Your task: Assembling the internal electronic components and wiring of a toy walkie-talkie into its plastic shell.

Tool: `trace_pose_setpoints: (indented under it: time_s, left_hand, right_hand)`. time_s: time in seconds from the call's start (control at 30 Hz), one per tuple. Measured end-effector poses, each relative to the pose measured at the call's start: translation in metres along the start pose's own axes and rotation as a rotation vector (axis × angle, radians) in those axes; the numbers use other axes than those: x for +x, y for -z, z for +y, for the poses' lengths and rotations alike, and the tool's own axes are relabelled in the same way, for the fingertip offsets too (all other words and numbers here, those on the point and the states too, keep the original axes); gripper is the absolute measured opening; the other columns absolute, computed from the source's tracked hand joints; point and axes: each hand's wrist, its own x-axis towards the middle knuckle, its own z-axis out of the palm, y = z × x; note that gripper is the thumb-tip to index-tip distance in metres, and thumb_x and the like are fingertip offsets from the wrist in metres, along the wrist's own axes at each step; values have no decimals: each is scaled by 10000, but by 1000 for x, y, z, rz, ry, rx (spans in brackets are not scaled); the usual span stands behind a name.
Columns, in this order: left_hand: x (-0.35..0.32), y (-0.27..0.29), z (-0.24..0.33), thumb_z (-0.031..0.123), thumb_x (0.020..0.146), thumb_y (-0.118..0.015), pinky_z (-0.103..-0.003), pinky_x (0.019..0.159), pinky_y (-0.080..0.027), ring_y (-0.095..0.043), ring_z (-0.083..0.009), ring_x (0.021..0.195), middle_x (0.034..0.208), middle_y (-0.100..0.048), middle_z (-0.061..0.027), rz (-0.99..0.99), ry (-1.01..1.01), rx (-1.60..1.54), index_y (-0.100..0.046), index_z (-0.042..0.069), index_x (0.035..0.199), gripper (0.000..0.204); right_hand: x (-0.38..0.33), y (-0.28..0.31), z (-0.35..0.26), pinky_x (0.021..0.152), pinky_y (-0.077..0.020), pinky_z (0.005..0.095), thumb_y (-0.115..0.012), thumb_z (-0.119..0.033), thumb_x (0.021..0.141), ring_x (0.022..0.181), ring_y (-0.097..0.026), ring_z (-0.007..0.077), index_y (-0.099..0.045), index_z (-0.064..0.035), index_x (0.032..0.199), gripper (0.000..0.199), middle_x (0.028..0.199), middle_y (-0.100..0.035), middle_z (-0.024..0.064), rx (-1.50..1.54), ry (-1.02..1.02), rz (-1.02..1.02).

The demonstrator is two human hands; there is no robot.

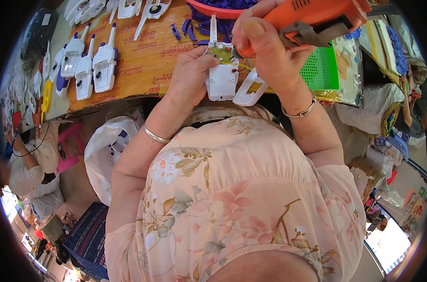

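Note:
My left hand (191, 75) grips a white plastic housing (222, 85) with an antenna-like stem, its thumb on the green circuit board (215, 52) inside. My right hand (275, 58) is closed around an orange power screwdriver (317, 19), whose dark nose points left at the board's right side. Whether the bit touches a screw is hidden. Thin yellow wires run from the board toward a second white shell part (249, 90), which leans beside the housing below my right hand.
Several similar white housings (105, 70) lie on the brown-taped table (145, 56). Purple plastic pieces (190, 32) are scattered behind, near a red basin (213, 10). A green perforated basket (333, 70) stands right. A white bag (98, 160) hangs lower left; another person (28, 174) sits far left.

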Motion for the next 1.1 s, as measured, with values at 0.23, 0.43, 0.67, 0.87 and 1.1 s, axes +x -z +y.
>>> trace_pose_setpoints:
  time_s: [0.23,0.43,0.67,0.87,1.1]
  left_hand:
    - [-1,-6,1,-44,787,-475,-309,709,-540,-655,-190,773,942,-655,-143,56,-18,-47,-572,-92,1056,290]
    - [0,-1,2,-32,799,-456,-358,783,-543,-657,-254,854,1009,-639,-184,33,-4,-32,-535,-92,1118,334]
    - [-4,-1,0,6,834,-448,-409,834,-536,-642,-296,949,1076,-619,-198,-13,-83,-31,-478,-60,1182,356]
    - [-8,-10,4,41,852,-545,-273,676,-512,-602,-113,756,926,-636,-66,73,-199,64,-575,0,1049,204]
    - [-16,-15,8,23,835,-528,-234,650,-476,-570,-95,725,841,-618,-40,176,-528,489,-568,-22,979,156]
  right_hand:
    - [20,-1,-39,709,-436,220,-718,-126,759,773,-537,91,-536,-36,1010,323,889,-569,33,-187,-754,62]
    - [46,0,-36,770,-452,284,-690,-378,823,846,-565,152,-456,12,1225,607,956,-589,76,227,-333,340]
    - [-5,32,-55,816,-458,246,-597,14,841,967,-578,149,-540,28,1109,275,1100,-594,113,-621,-314,106]
    - [-17,12,-32,625,-482,371,-674,-105,735,702,-616,285,-622,1,980,272,830,-645,160,-652,-636,-318]
    - [-23,5,-25,561,-458,402,-645,-79,736,637,-591,331,-634,-12,888,166,691,-605,158,-599,-630,-443]
